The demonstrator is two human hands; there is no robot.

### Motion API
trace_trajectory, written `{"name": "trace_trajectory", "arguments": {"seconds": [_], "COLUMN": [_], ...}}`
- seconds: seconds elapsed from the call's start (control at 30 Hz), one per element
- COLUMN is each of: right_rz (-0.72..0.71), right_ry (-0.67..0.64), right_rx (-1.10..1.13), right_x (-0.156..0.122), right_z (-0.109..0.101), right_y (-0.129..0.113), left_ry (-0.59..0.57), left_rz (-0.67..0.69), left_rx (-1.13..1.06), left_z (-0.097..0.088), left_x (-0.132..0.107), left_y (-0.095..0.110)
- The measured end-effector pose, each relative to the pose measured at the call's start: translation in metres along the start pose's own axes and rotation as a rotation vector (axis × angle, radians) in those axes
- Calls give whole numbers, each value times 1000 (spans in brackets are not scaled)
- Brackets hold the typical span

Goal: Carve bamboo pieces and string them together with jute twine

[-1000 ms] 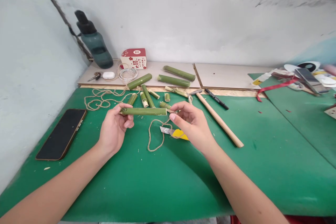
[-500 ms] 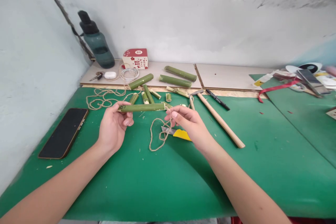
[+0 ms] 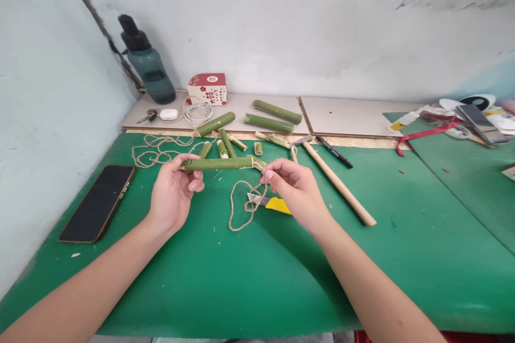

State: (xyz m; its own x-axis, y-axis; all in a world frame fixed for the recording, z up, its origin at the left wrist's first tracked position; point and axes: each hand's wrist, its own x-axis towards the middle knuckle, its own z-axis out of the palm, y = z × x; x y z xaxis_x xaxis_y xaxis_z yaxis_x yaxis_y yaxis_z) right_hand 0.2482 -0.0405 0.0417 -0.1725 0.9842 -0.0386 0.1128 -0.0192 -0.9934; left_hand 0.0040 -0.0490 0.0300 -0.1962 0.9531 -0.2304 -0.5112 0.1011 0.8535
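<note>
A green bamboo tube with a dark mark near its left end is held level by my left hand, the thumb and fingers closed round that end. Just past the tube's right end, my right hand pinches a thin brown twine. The twine hangs down in a loose loop toward the green table. Whether it passes into the tube I cannot tell. Beneath the twine and right hand lies a yellow utility knife, its blade pointing left and its far end hidden by the hand.
Behind my hands lie several bamboo pieces and a wooden-handled hammer, with a black marker beside it. At left are a phone and more twine. A bottle and a box stand at the back.
My right hand has moved slightly right, away from the tube's end, drawing the pinched twine with it. My left hand and the tube stay nearly still.
</note>
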Motion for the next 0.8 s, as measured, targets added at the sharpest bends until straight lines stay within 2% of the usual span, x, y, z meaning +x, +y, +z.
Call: {"name": "trace_trajectory", "arguments": {"seconds": [0.23,0.47,0.63,0.8], "right_rz": [-92,-337,-537,-576], "right_ry": [49,77,18,1], "right_rx": [-214,-539,-616,-621], "right_x": [-5,-7,-8,-8], "right_z": [-3,-7,-7,-6], "right_y": [-2,2,0,-2], "left_ry": [-19,-48,-50,-48], "left_rz": [0,13,32,40], "left_rx": [25,68,89,109], "left_z": [-1,-3,-3,-2], "left_x": [0,-1,0,1], "left_y": [-1,-3,-5,-5]}}
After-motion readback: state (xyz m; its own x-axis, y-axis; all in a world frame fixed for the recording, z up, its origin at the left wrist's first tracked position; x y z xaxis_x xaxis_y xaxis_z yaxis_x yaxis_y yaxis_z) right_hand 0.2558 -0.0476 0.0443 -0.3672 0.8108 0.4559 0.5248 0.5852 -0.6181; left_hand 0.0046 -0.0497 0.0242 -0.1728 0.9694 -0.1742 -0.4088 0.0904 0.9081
